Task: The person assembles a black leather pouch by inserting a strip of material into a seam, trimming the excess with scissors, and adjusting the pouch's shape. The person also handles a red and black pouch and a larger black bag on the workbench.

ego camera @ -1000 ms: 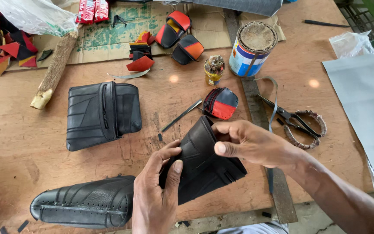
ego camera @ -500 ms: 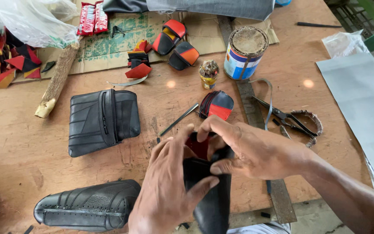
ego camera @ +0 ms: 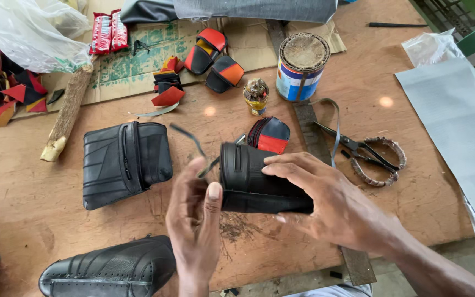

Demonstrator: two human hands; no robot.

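Note:
Over the wooden table I hold a black ribbed rubber pouch flat between both hands. My right hand lies over its right half, fingers spread along the top. My left hand presses its thumb against the pouch's lower left edge. A thin black strip sticks up from the pouch toward the upper left. A small black, red and orange pouch lies just behind it.
A black zipped pouch lies at left, a long black piece near the front edge. Scissors, a glue tin, a small jar, coloured pouches, scraps, a stick and grey sheet surround them.
The pouch has turned from standing on end to lying sideways across my hands. My left hand slid from covering it to its lower left edge; my right hand now rests on top.

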